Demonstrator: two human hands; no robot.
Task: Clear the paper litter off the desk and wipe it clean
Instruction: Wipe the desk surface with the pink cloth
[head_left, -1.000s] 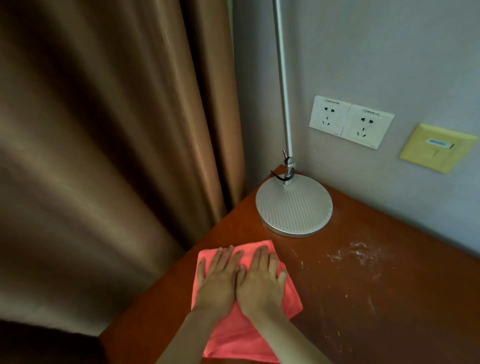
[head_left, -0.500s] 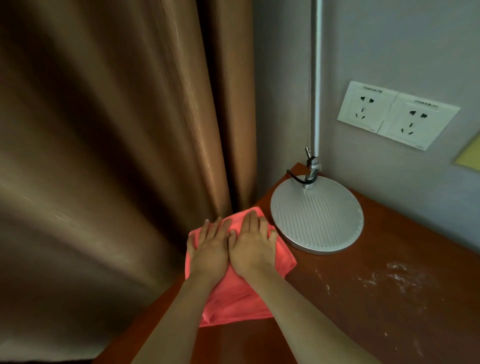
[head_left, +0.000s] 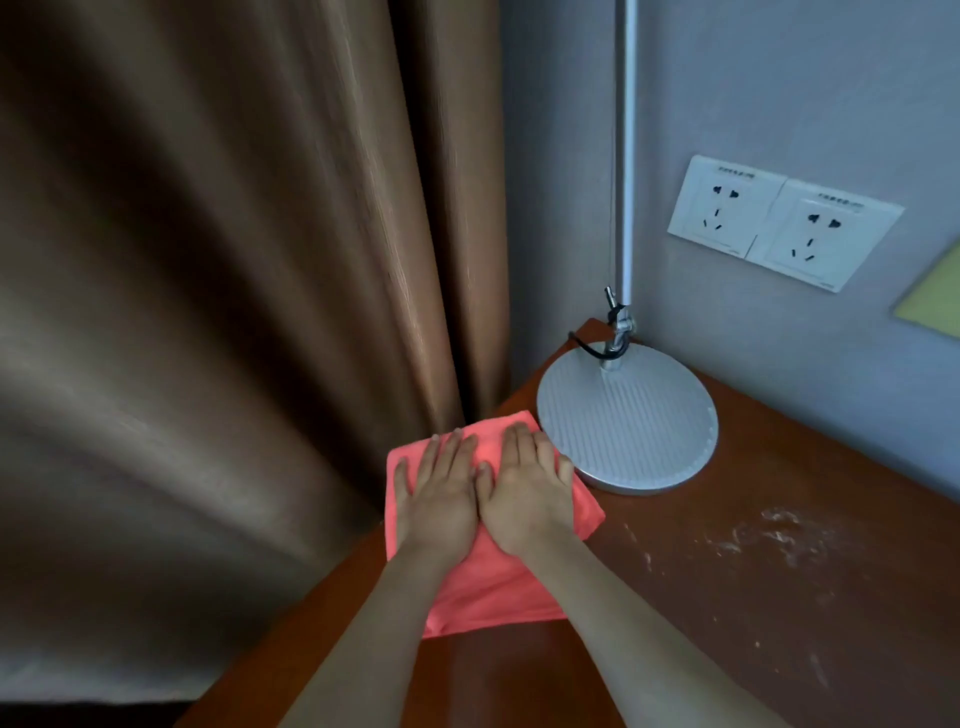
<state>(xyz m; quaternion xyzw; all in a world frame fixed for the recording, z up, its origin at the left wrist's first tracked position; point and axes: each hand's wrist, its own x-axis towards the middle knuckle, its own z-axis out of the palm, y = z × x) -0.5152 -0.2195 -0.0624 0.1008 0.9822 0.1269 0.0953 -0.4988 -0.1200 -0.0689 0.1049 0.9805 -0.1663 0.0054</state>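
We note the pink cloth (head_left: 483, 587) flat on the desk (head_left: 727, 623) at its far left corner, under both palms. Left hand (head_left: 441, 499) and right hand (head_left: 524, 493) lie side by side, fingers straight, pressing down, grasping nothing. Brown curtain (head_left: 234, 312) hangs just left; grey wall (head_left: 779, 93) behind, with two white sockets (head_left: 779, 223). Round silver lamp base (head_left: 628, 415) just beside the right fingertips. White smears (head_left: 779, 535) (powdery, scattered) mark the wood to the right. Cloth looks folded, smooth.
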